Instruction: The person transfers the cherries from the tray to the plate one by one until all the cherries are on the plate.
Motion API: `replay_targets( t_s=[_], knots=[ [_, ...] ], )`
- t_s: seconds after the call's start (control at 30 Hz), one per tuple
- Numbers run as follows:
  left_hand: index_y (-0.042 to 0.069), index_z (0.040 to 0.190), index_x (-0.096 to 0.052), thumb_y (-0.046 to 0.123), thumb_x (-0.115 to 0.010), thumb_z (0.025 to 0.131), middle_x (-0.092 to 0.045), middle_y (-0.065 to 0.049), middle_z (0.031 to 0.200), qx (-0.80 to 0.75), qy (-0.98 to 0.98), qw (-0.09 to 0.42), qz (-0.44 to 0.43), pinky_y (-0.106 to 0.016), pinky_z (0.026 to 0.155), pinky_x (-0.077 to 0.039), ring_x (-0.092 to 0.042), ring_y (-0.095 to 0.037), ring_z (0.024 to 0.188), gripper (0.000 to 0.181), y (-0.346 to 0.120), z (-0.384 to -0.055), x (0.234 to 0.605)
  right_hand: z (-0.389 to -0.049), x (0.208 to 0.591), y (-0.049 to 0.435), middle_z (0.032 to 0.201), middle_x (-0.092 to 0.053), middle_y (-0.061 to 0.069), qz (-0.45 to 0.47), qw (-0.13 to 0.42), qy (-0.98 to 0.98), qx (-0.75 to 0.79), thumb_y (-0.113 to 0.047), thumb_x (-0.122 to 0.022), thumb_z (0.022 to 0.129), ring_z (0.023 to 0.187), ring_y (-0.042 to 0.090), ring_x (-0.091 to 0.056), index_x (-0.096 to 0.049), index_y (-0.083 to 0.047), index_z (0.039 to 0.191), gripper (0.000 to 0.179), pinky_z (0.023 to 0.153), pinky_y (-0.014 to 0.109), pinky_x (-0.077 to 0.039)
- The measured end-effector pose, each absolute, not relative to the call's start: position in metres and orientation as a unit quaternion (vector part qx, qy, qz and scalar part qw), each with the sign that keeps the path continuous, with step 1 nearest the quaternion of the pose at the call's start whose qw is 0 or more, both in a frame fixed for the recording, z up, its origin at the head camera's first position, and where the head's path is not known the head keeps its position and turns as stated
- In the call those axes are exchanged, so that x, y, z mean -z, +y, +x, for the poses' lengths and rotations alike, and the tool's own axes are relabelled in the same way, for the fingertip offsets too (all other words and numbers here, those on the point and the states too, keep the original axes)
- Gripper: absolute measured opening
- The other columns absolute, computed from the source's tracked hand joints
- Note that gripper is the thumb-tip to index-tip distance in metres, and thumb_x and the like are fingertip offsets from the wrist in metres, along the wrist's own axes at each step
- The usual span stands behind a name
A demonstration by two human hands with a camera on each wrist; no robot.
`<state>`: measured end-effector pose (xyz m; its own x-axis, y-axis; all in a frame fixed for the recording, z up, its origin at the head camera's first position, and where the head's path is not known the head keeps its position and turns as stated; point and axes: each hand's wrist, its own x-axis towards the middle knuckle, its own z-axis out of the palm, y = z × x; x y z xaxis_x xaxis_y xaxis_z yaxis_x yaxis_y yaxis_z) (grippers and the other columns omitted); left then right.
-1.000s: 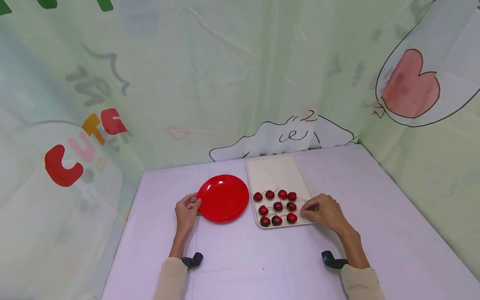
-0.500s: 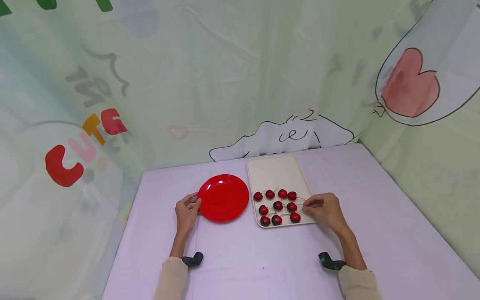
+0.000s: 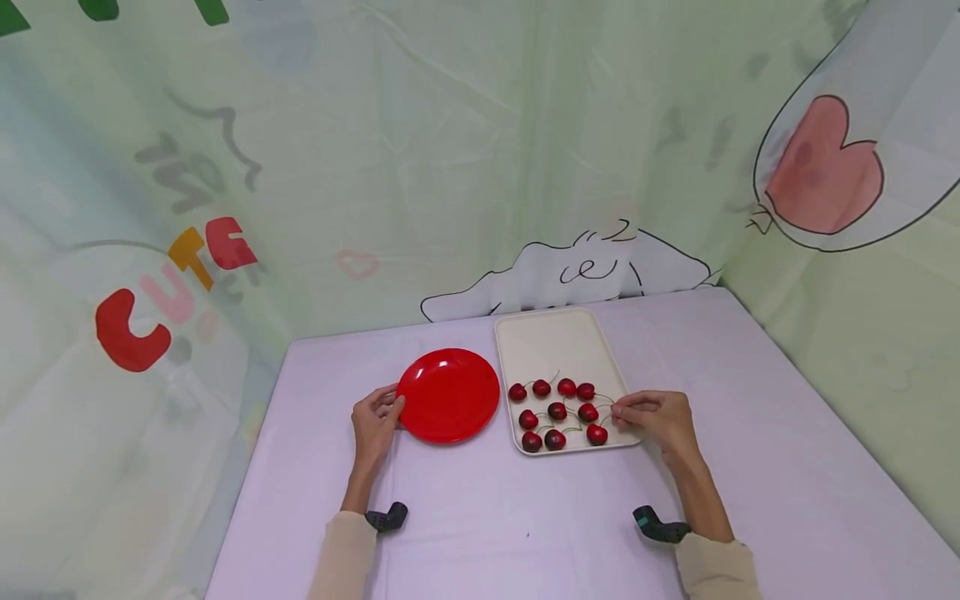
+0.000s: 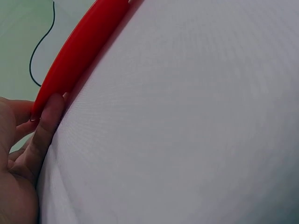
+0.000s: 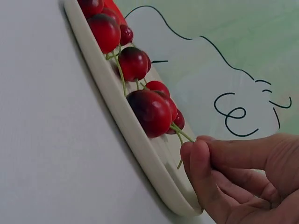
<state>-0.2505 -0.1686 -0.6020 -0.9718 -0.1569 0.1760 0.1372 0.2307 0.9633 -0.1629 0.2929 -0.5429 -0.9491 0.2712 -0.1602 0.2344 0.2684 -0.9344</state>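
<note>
My left hand (image 3: 373,427) grips the left rim of a round red plate (image 3: 447,396), thumb on the near side; in the left wrist view the plate's edge (image 4: 84,51) rises from between thumb and fingers. At the lower right corner of a cream tray (image 3: 555,342), my right hand (image 3: 660,417) pinches a thin green stem (image 5: 186,134) between thumb and forefinger. That stem leads toward the nearest dark red cherries (image 5: 149,113), which overlap in the right wrist view. Several more cherries (image 3: 557,411) with stems lie in rows on the tray's near half.
The plate and tray stand side by side on a white-lilac cloth-covered table (image 3: 480,517). A printed curtain (image 3: 450,167) hangs behind the table and along both sides. Each wrist wears a black camera mount, such as the right one (image 3: 660,525).
My right hand has shifted slightly right, drawing the cherry at the tray's lower right with it. A neighbouring cherry above it has moved a little right too. The left hand holds still on the plate.
</note>
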Motion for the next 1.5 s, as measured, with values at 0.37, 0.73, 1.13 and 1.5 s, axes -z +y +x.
replay_targets(
  t_s=[0.37,0.73,1.13,1.5],
  knots=[
    [-0.001,0.137,-0.072,0.009,-0.071,0.106,-0.077,-0.028,0.124,0.613,-0.782,0.111,0.012,-0.013,0.067,-0.06,-0.077,-0.008,0.078,0.033,-0.169,-0.248,0.603,-0.164,0.54,0.291,0.086,-0.083,-0.002,-0.201,-0.03,-0.725,-0.658,-0.007,-0.078,0.101,0.076,0.01,-0.082,-0.066,0.02,0.128,0.04,0.078,0.02,-0.066],
    [-0.003,0.138,-0.071,0.008,-0.071,0.106,-0.077,-0.03,0.124,0.621,-0.777,0.107,0.011,-0.013,0.067,-0.06,-0.078,-0.011,0.079,0.034,-0.165,-0.251,0.599,-0.162,0.542,0.293,0.083,-0.082,-0.004,-0.211,-0.038,-0.633,-0.744,-0.002,-0.078,0.099,0.079,0.009,-0.082,-0.083,-0.004,0.099,0.006,0.08,0.021,-0.066],
    [-0.002,0.137,-0.072,0.008,-0.072,0.106,-0.078,-0.027,0.122,0.615,-0.78,0.114,0.012,-0.015,0.067,-0.061,-0.074,-0.001,0.075,0.033,-0.168,-0.251,0.602,-0.166,0.539,0.286,0.086,-0.083,-0.004,-0.228,-0.049,-0.568,-0.789,-0.001,-0.078,0.099,0.082,0.01,-0.083,-0.083,-0.015,0.088,0.018,0.086,0.024,-0.066],
    [-0.001,0.138,-0.072,0.011,-0.073,0.105,-0.078,-0.027,0.124,0.617,-0.778,0.118,0.019,-0.013,0.069,-0.06,-0.08,-0.015,0.081,0.035,-0.167,-0.248,0.6,-0.17,0.537,0.282,0.085,-0.083,-0.004,-0.237,-0.045,-0.541,-0.805,-0.001,-0.075,0.101,0.082,0.01,-0.083,-0.081,-0.015,0.085,0.022,0.085,0.024,-0.066]
  ],
)
